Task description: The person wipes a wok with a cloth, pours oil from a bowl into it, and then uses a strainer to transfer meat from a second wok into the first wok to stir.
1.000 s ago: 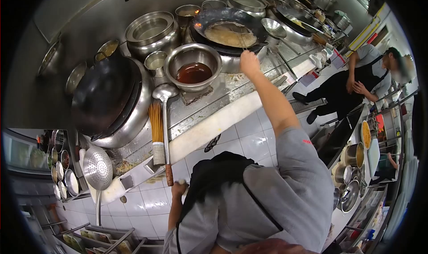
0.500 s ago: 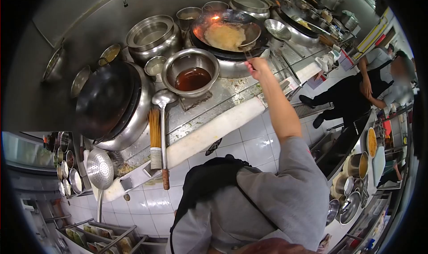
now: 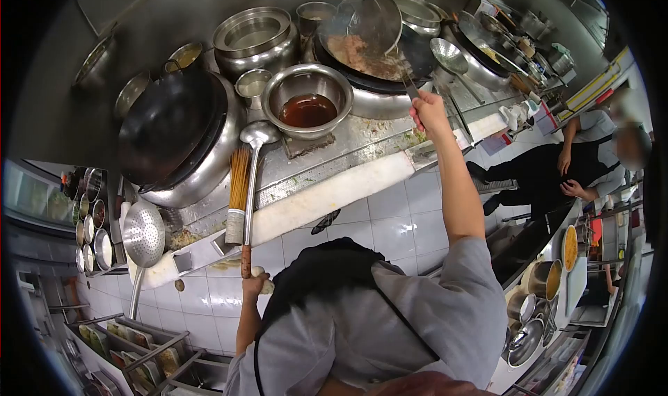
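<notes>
My right hand (image 3: 428, 111) is closed round the handle of a wire strainer (image 3: 380, 25), whose round basket is tilted up over the far side of a wok (image 3: 422, 57). Brownish food in bubbling liquid (image 3: 355, 54) fills the wok below it, with faint steam above. At the counter's front edge, my left hand (image 3: 255, 283) grips the wooden end of a long ladle (image 3: 255, 170), a pale cloth-like bundle (image 3: 266, 283) beside its fingers. The ladle's bowl lies near a steel bowl of reddish-brown liquid (image 3: 306, 109). A bamboo wok brush (image 3: 237, 194) lies alongside the ladle's shaft.
A second, dark wok (image 3: 170, 132) sits tilted at left, near a perforated skimmer (image 3: 144, 235). Steel pots (image 3: 252, 34) line the back. Another skimmer (image 3: 449, 55) lies right of the working wok. A person in an apron (image 3: 539, 170) stands at right, by a counter with pans.
My left hand has come into view at the ladle's handle end. The strainer has swung from lying in the wok to tilted up over it. The flame glow is gone, and the view has shifted.
</notes>
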A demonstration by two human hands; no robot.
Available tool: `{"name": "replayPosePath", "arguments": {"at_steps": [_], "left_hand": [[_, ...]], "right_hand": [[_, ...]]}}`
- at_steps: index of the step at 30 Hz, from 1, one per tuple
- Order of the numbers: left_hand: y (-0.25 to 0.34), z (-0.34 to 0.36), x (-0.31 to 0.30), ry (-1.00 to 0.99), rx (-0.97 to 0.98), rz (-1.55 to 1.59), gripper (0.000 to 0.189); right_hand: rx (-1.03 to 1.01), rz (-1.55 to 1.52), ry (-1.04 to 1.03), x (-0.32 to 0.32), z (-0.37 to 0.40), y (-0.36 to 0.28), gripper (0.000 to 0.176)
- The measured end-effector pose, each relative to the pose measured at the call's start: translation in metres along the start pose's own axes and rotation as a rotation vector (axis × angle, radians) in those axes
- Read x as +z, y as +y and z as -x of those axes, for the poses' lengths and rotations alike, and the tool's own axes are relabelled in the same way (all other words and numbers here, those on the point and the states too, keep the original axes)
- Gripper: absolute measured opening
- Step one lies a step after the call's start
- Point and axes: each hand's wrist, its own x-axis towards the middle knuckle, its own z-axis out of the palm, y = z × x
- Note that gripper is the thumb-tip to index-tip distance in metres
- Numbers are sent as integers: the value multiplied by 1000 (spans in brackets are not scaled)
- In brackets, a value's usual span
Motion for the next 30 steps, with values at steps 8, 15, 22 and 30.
{"name": "replayPosePath", "arguments": {"at_steps": [8,15,22,30], "left_hand": [[-5,7,0,-165,-330,-240,70],[-5,27,1,-66,-415,-134,60],[2,58,6,-59,-422,-23,53],[-84,4,17,-133,-164,-323,58]], "right_hand": [[-451,928,267,38,-18,-33,48],[-250,1112,89,8,21,-21,50],[-306,1090,158,-3,9,-28,47],[-161,859,167,21,-82,-60,45]]}}
